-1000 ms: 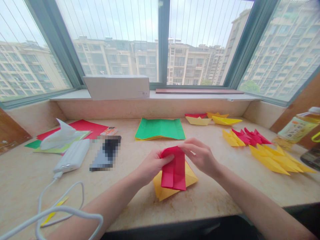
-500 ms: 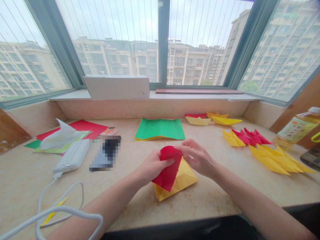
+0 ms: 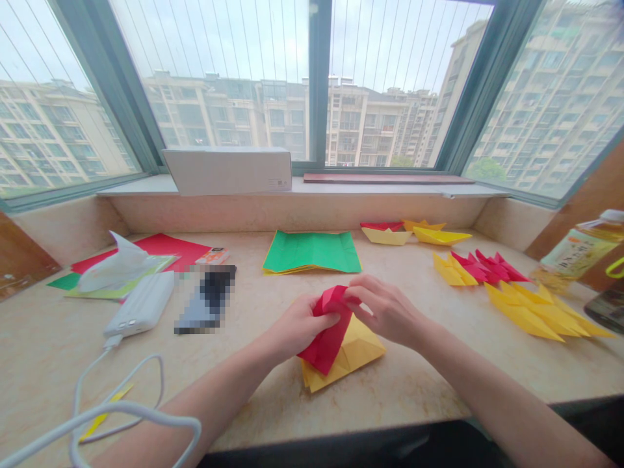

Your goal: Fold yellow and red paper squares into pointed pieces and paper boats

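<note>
My left hand [image 3: 295,325] and my right hand [image 3: 387,309] both pinch a folded red paper piece [image 3: 327,331] just above the stone counter [image 3: 429,383]. The red piece is tilted, its lower corner pointing down to the left. Under it lies a folded yellow paper piece [image 3: 355,351] flat on the counter. My left thumb presses the top of the red paper; my right fingers curl round its upper right edge.
Green sheets [image 3: 312,252] lie behind my hands. Folded yellow and red paper shapes [image 3: 517,292] line the right side, with paper boats [image 3: 414,234] further back. A power bank [image 3: 141,302] with white cable, tissue and red paper sit left. A drink bottle [image 3: 580,250] stands far right.
The red paper went from hanging flat and upright to being folded and tilted, its lower end swung left. My hands have closed in on its top.
</note>
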`<state>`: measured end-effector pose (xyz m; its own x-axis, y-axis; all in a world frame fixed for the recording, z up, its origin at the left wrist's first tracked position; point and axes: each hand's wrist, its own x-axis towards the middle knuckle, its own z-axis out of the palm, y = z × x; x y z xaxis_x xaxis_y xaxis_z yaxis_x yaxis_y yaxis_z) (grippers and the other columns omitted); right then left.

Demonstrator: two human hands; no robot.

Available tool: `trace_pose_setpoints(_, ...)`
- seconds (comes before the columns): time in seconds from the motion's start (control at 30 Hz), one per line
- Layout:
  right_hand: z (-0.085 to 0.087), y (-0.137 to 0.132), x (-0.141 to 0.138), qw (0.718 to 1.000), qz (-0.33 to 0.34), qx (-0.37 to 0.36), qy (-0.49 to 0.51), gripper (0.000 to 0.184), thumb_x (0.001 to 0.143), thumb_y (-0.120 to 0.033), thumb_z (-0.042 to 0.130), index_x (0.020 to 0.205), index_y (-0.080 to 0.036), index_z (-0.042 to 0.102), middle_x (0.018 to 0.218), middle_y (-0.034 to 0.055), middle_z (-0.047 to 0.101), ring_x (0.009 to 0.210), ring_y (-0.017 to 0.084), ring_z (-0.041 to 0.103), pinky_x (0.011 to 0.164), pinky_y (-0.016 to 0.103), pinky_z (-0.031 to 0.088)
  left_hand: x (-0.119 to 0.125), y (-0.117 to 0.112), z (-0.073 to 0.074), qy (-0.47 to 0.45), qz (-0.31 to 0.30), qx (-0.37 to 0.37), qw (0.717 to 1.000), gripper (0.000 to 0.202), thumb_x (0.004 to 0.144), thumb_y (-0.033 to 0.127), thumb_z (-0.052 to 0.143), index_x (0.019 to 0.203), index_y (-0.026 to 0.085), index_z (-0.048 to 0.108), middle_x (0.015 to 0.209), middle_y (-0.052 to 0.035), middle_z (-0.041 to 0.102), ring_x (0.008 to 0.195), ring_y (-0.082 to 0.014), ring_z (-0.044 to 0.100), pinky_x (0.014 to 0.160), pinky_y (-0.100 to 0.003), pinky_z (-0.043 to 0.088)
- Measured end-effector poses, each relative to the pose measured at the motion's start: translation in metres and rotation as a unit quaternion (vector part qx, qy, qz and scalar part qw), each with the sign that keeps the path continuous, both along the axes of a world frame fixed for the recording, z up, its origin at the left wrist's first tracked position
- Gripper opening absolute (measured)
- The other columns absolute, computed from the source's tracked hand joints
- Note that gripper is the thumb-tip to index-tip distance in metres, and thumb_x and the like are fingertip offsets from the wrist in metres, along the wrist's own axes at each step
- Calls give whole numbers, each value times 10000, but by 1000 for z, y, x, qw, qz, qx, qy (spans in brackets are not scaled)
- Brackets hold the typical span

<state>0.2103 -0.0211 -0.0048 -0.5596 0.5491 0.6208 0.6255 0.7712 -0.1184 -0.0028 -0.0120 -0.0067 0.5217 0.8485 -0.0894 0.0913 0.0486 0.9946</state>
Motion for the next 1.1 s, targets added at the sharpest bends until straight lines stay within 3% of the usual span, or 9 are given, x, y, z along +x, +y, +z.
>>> trace_pose_setpoints(0.1, 1, 1, 2, 1000, -2, -4, 8, 108, 949, -179, 546, 999, -205, 638, 990, 90, 661, 903, 219, 652, 773, 358, 580, -1, 0, 1, -2, 3, 6, 1000, 153, 754, 283, 711, 835, 153, 702, 749, -18, 701, 680, -169, 616, 626, -252, 452)
trace_pose_setpoints(0.27, -2, 3, 3, 1000, -3, -19, 5, 253, 957, -210, 571, 1203, -232, 622, 1046, 91, 672, 952, 233, 658, 839, 395, 567, -1, 0, 2, 5, -3, 3, 1000, 122, 755, 229, 691, 853, 157, 709, 758, -9, 705, 676, -160, 608, 632, -252, 442)
trace_pose_setpoints(0.43, -5, 4, 1, 989, 30, -107, 96, 293, 968, -197, 565, 1255, -239, 603, 1163, 90, 681, 1080, 229, 640, 945, 408, 541, 0, -1, 5, -24, 6, 22, 999, 268, 761, 209, 703, 1027, 179, 687, 922, -29, 734, 799, -186, 646, 723, -273, 479)
trace_pose_setpoints(0.57, -6, 4, -1, 974, 17, -159, 160, 235, 948, -175, 591, 1171, -233, 640, 1140, 66, 703, 1046, 208, 659, 925, 374, 546, 0, -1, 7, -9, 6, 49, 999, 302, 771, 198, 696, 1073, 178, 684, 975, -41, 734, 863, -203, 646, 764, -284, 485)
trace_pose_setpoints(0.73, -7, 5, -2, 972, 5, -155, 176, 65, 915, -164, 621, 950, -203, 660, 909, 36, 703, 846, 182, 652, 778, 329, 549, -1, 1, 4, 5, 7, 60, 998, 294, 784, 214, 687, 1073, 162, 685, 963, -52, 731, 853, -205, 642, 757, -285, 484)
trace_pose_setpoints(0.83, -7, 6, -1, 973, 20, -161, 164, 65, 911, -160, 622, 860, -200, 633, 867, 34, 671, 833, 181, 627, 768, 324, 530, -1, 2, 3, 14, 7, 60, 998, 308, 781, 223, 686, 1082, 159, 678, 936, -50, 729, 831, -200, 640, 747, -282, 484)
trace_pose_setpoints(0.97, -6, 7, 2, 973, 24, -174, 147, 77, 911, -179, 634, 846, -205, 602, 922, 43, 644, 862, 183, 611, 798, 326, 512, -2, 2, 3, 21, 1, 53, 998, 293, 776, 260, 690, 1051, 160, 685, 890, -44, 729, 790, -195, 641, 720, -277, 481)
trace_pose_setpoints(1.1, -5, 7, 3, 973, 29, -185, 133, 67, 917, -162, 625, 957, -216, 618, 962, 40, 649, 908, 189, 614, 834, 334, 503, -3, 2, 5, 14, -12, 42, 999, 283, 777, 316, 710, 1016, 164, 699, 870, -43, 728, 754, -187, 642, 681, -268, 477)
